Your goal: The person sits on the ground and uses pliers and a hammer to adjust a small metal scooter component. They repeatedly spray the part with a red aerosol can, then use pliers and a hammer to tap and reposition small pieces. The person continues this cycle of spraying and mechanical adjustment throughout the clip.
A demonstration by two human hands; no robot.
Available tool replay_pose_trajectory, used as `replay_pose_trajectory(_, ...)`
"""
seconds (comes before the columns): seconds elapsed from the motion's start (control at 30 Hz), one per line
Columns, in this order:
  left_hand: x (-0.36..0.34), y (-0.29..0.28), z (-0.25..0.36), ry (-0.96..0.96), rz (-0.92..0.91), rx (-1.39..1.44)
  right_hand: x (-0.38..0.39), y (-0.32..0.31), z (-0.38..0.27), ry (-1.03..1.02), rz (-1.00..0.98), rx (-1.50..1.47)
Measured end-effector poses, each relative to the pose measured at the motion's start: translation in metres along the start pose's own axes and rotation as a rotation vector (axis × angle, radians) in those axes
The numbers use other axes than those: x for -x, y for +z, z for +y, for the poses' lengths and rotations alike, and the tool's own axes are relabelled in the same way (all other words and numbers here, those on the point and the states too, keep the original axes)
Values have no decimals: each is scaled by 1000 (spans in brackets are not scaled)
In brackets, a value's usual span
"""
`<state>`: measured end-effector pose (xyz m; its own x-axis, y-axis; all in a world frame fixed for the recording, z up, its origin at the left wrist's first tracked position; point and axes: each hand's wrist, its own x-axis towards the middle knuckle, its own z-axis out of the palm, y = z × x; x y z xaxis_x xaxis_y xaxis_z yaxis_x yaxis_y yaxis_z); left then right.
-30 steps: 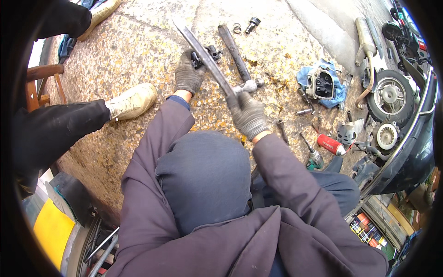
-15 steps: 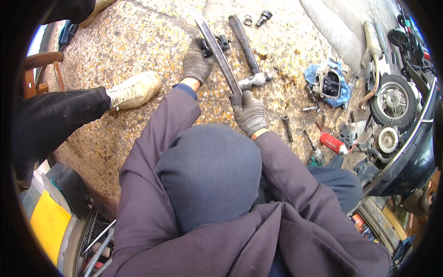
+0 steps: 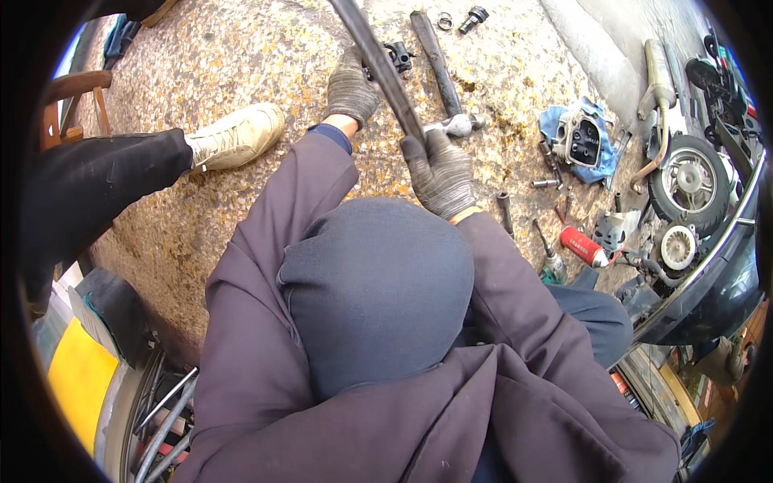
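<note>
My left hand, in a grey knit glove, is closed around a small black metal part at the ground. A long dark metal bar crosses in front of that part and hides some of it. The near end of the bar is in the grip of my right hand, gloved the same way, and its far end runs out of the picture at the top. Just beyond my right hand lies a hammer, its head toward me. Past the hammer are a metal ring and a dark ridged metal piece.
Right of me lie an engine casing on a blue cloth, a red spray can, a power tool, and a wheel. Another person's shoe stands close on the left. A wooden stool is behind it.
The bar has swung up toward the camera, so it looks bigger and its far end has left the picture. My left hand stays on the black part.
</note>
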<state>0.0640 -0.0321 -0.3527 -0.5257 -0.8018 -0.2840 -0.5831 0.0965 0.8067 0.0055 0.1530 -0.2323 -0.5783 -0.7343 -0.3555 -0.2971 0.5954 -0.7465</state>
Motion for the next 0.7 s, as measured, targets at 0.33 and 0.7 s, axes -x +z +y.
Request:
replay_pose_trajectory(0.33,-1,-8,15,159,137,-66,-6,-1,16,122,0,139)
replay_pose_trajectory(0.7,-3,-1,7,231,166,-105,-9,4,7,16,-14,222)
